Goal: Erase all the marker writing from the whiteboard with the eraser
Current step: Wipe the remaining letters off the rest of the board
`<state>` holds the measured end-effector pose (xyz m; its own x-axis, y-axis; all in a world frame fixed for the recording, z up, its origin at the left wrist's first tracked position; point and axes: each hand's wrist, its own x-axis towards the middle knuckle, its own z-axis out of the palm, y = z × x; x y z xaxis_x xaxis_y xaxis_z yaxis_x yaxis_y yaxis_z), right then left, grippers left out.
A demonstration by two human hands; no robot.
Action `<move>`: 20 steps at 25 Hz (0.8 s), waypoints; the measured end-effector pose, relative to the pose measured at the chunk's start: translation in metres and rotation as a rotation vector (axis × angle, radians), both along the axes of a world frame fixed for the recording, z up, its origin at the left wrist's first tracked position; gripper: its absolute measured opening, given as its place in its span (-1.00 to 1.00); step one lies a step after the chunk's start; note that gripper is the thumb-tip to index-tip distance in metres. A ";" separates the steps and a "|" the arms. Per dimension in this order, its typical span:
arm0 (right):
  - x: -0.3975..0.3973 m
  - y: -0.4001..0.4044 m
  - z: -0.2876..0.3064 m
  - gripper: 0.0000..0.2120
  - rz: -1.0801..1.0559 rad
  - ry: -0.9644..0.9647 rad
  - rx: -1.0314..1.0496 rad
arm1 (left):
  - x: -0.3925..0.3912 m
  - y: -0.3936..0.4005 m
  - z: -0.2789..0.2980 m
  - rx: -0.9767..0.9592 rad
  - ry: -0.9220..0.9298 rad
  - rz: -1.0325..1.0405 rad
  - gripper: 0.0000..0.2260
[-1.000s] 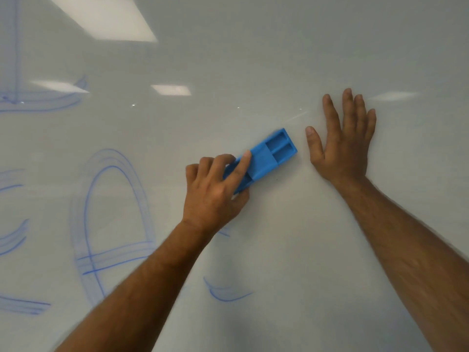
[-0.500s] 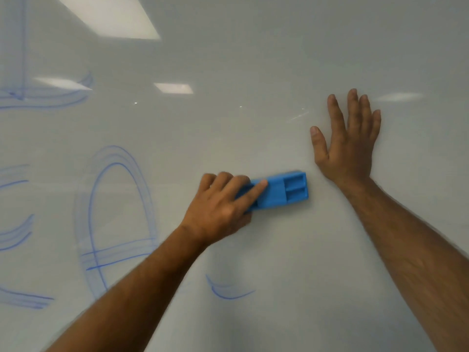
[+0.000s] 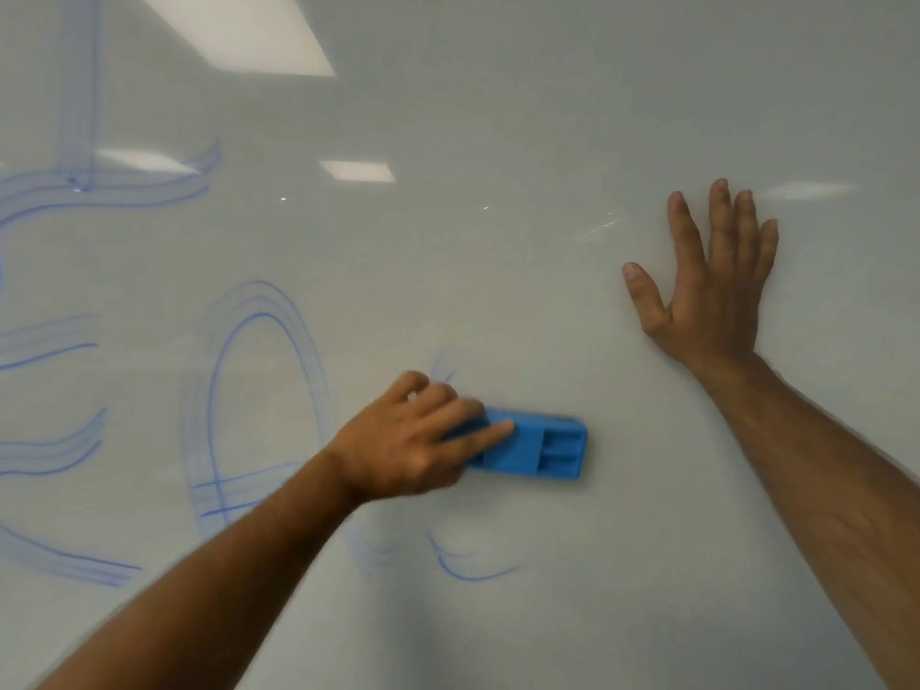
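Observation:
A white whiteboard (image 3: pixel 522 141) fills the view. My left hand (image 3: pixel 413 440) grips a blue eraser (image 3: pixel 537 450) that lies flat and level against the board, low in the middle. My right hand (image 3: pixel 712 286) presses flat on the board with straight fingers, up and to the right of the eraser. Blue marker writing remains: a smeared oval with a crossbar (image 3: pixel 249 390) left of the eraser, a short curved stroke (image 3: pixel 473 565) just below it, and smeared lines (image 3: pixel 99 191) at the upper left and along the left edge.
Ceiling lights (image 3: pixel 249 37) reflect off the glossy board at the top. The board's right half carries no marks. My two forearms cross the lower part of the view.
My left hand has dragged the eraser downward and turned it from slanted to level. The right hand has stayed pressed in place.

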<state>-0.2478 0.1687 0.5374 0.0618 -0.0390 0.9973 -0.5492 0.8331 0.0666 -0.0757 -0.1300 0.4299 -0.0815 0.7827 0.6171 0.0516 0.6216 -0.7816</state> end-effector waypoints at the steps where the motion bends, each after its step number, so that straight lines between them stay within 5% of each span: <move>1: 0.001 0.000 -0.001 -0.29 0.000 -0.002 0.001 | 0.000 -0.001 -0.010 -0.057 -0.032 -0.007 -0.62; 5: 0.000 -0.003 -0.006 -0.31 0.008 0.004 -0.011 | -0.001 -0.010 -0.010 -0.069 -0.005 -0.010 -0.61; 11: 0.002 -0.007 -0.015 -0.34 0.003 -0.003 -0.038 | 0.002 -0.023 0.027 0.396 0.182 0.038 -0.45; 17: 0.008 -0.016 -0.027 -0.30 0.006 -0.050 -0.044 | 0.000 -0.012 -0.022 -0.049 -0.068 -0.052 -0.62; 20: 0.011 -0.017 -0.031 -0.28 0.008 -0.059 -0.041 | 0.001 -0.017 -0.029 -0.086 -0.098 -0.066 -0.63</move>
